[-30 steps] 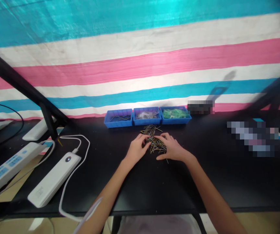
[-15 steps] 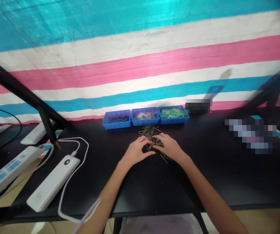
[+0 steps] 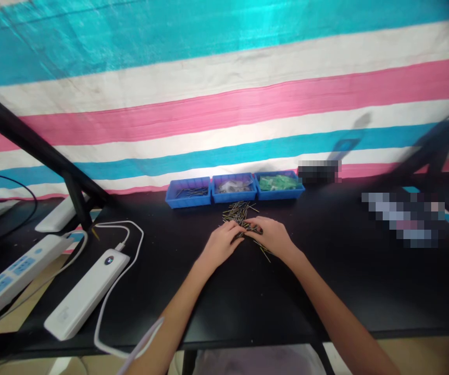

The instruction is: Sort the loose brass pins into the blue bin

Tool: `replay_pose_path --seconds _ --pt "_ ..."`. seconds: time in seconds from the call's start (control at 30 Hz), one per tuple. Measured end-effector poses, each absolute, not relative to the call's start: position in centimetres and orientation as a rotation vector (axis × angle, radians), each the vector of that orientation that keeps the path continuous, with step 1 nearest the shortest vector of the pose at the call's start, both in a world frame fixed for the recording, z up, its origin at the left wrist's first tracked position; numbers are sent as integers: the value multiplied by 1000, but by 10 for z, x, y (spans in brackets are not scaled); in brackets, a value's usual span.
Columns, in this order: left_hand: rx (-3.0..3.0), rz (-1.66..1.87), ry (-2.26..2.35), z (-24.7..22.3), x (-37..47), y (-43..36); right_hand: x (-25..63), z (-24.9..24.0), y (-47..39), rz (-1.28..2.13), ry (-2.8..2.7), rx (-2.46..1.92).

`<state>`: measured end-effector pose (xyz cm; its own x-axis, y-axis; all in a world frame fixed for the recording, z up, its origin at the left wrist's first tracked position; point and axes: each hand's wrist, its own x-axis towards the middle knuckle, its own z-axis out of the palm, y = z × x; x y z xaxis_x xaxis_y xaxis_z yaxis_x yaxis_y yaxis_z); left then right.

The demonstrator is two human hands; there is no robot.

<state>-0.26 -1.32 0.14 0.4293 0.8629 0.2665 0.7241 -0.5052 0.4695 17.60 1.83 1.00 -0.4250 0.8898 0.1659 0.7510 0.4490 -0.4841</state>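
A loose heap of thin metal rods [image 3: 237, 210], dark and brass-coloured, lies on the black table in front of the bins. Their exact kind is too small to make out. My left hand [image 3: 220, 245] is at the near left side of the heap, thumb and fingers closed in a pinch on some rods. Opposite it, my right hand [image 3: 276, 238] curls its thumb and fingers round more rods. The fingertips of both hands nearly meet, and partly hide what they hold. A few stray rods [image 3: 264, 252] stick out below my right hand.
Behind the heap stand three blue bins: one with thin dark rods [image 3: 187, 201], one with clear bags [image 3: 232, 198], one with green packets [image 3: 281, 194]. To the left are a white power bank [image 3: 86, 297] with a looping cable and a power strip [image 3: 11, 276].
The thumb and fingers of my left hand have drawn closer together over the rods. My right hand's fingers have curled in slightly. The bins and heap stay in place.
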Motion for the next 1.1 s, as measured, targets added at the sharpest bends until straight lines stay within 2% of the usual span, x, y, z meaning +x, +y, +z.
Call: replay_pose_path --seconds 0.43,0.8,1.1 --pt "2350 779 1442 2 3 -14 177 13 20 427 -2193 -1388" --pt "2363 1024 1455 10 14 -24 176 18 18 478 -2070 -1449" --pt "2639 565 1001 2 42 -46 178 12 20 545 -2089 -1429"
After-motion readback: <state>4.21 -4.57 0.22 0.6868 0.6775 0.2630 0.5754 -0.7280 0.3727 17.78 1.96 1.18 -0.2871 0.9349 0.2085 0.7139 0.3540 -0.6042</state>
